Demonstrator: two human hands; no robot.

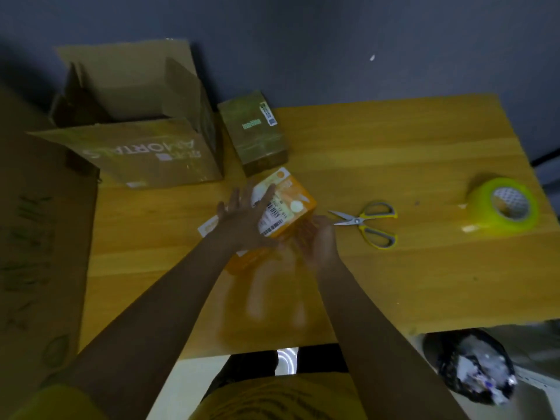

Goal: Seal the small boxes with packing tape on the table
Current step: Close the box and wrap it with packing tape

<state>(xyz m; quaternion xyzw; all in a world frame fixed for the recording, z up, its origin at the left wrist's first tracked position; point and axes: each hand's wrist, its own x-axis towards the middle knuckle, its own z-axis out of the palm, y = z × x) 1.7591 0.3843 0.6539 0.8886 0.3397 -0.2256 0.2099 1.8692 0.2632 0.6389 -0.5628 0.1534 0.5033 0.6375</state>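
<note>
orange box (291,204) at table (409,268) centre, tilted | left hand (242,219) flat on its top, fingers straight | right hand (318,237) cupping its 5 o'clock side, fingers loose | scissors (368,222) at 3 o'clock | tape roll (504,207) farther, 3 o'clock | green box (253,134) at 12 o'clock

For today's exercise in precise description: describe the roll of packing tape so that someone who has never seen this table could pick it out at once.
Start at the wooden table and go to its right-hand end, past the yellow-handled scissors. There lies the roll of packing tape, standing apart from everything else. It is the only round thing on the table, a yellow-green ring with a white core.
</note>
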